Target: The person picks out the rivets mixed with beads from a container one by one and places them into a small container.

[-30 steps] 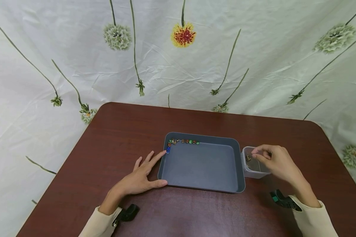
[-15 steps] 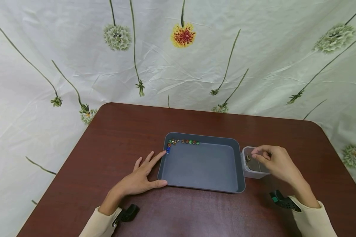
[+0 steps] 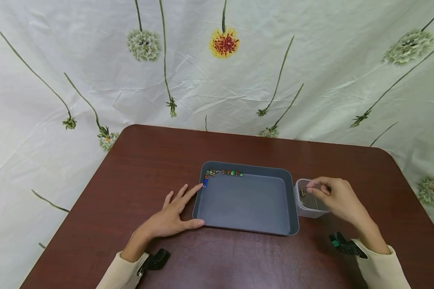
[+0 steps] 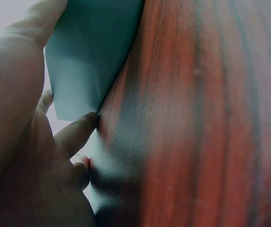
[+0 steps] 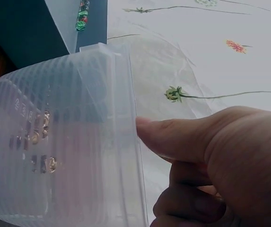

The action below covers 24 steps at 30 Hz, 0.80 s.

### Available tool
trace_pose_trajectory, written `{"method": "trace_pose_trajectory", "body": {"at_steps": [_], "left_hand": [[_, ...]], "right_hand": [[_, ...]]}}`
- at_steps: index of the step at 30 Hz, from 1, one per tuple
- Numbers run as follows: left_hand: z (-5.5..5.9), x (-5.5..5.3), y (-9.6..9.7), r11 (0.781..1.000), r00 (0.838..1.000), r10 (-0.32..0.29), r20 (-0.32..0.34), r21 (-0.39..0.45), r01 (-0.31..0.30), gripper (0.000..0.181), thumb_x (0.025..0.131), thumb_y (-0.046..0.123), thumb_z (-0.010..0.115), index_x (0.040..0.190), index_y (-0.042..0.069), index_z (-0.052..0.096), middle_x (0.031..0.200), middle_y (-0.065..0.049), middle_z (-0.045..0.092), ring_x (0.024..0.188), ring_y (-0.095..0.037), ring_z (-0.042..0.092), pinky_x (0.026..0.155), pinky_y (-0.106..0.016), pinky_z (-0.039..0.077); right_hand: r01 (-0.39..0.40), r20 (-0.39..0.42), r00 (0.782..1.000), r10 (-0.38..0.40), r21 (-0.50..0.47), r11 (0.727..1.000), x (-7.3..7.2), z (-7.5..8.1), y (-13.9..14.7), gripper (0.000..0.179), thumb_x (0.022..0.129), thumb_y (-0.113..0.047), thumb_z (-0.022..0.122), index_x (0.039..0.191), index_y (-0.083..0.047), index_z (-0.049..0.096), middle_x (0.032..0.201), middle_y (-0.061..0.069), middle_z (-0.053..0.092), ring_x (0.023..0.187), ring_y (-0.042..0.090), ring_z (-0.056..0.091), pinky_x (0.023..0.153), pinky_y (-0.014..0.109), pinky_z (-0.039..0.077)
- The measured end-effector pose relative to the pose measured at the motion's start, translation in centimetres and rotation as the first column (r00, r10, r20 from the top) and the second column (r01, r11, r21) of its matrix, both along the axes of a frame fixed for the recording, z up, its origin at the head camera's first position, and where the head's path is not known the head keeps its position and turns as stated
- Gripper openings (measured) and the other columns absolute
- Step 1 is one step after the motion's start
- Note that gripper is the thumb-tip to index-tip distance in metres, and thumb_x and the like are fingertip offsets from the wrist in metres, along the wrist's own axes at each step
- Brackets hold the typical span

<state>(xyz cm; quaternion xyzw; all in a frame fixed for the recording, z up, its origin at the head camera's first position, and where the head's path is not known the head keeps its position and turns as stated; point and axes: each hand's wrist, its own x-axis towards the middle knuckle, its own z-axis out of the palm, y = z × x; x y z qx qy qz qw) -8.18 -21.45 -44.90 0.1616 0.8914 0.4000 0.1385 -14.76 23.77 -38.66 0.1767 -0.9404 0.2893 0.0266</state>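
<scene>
- Brown table (image 3: 159, 164), floral cloth (image 3: 238, 88) behind.
- Left hand (image 3: 170, 218), fingers spread, touches left edge of grey tray (image 3: 244, 202).
- Colourful beads (image 3: 232, 173) line its far-left corner.
- Right hand (image 3: 338, 196) curled over clear box (image 3: 311, 213) of gold pieces (image 5: 46, 124); cannot tell if gripping.

Golden pieces (image 5: 36, 137) lie inside the clear plastic container (image 5: 90, 184).

The left hand (image 3: 171, 218) lies with fingers spread and thumb stretched out to the side, while the right hand (image 3: 334, 196) bends its index finger toward its thumb (their tips close together).
</scene>
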Motion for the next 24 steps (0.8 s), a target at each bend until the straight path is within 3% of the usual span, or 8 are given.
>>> {"method": "trace_pose_trajectory", "body": {"at_steps": [24], "left_hand": [[0.20,-0.06,0.10,1.000,1.000,0.005,0.006,-0.011,-0.005,0.095,0.088,0.052,0.073,0.161,0.036,0.015,0.167,-0.005,0.019,0.156,-0.036,0.000,0.117,-0.063,-0.011]], "right_hand": [[0.000,-0.070,0.998,-0.001,-0.010,1.000,0.02,-0.15,-0.22,0.006,0.088,-0.014,0.079,0.093,-0.012,0.076,0.059,-0.009,0.029,0.051,0.001,0.024,0.045,0.024,0.024]]}}
